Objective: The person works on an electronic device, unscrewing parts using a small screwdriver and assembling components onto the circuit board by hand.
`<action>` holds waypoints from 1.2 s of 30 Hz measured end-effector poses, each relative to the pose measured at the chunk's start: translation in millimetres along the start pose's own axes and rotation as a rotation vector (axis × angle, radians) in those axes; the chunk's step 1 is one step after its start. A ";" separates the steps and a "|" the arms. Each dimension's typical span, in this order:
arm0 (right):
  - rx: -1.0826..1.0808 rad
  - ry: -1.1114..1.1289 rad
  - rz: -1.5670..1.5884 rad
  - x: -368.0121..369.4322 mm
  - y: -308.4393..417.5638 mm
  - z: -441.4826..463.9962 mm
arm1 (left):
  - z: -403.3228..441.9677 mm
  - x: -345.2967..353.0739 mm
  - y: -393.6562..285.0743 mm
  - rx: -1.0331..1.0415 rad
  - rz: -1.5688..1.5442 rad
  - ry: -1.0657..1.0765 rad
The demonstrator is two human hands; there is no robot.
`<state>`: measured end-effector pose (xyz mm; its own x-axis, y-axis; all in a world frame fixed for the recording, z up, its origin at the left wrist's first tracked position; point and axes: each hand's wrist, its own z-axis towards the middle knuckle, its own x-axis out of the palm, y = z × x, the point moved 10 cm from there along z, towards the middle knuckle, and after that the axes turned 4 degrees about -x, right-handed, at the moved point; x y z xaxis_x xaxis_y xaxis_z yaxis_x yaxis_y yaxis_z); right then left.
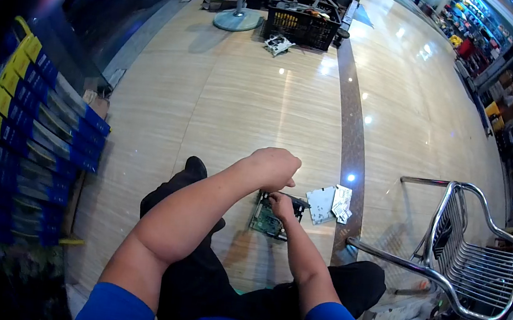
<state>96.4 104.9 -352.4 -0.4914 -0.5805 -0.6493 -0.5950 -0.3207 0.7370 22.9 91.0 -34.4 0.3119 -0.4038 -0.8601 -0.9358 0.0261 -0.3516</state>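
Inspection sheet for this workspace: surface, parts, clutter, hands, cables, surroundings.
Surface: glossy pale floor, crossed by a dark strip; light reflections on it.
Job's things: green circuit board in a dark frame, on the floor; pale plates just right of it.
Clutter: black crate with mixed items, further off; loose piece in front.
Hands: right hand at the board; left hand curled just beyond, contents hidden.
Cables: nothing seen.
Surroundings: metal chair at right, blue-and-yellow packages at left, round stand base beside the crate.
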 end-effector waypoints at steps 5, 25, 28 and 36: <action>-0.025 -0.057 -0.023 2.4 -3.6 1.4 | -0.7 0.9 0.2 -0.007 -0.007 0.012; 0.013 -0.046 -0.059 -2.0 3.1 -0.6 | -1.1 -0.5 -2.0 -0.005 -0.009 -0.001; 0.018 -0.078 -0.034 0.2 -2.1 -0.6 | 0.8 1.5 0.3 -0.001 -0.007 0.005; -0.062 -0.070 0.034 2.8 1.1 0.0 | 2.5 5.4 3.3 -0.006 -0.008 0.019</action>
<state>94.4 103.0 -353.4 -0.5552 -0.5392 -0.6332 -0.5373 -0.3487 0.7680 21.9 91.2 -41.2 0.3162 -0.4217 -0.8498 -0.9343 0.0172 -0.3561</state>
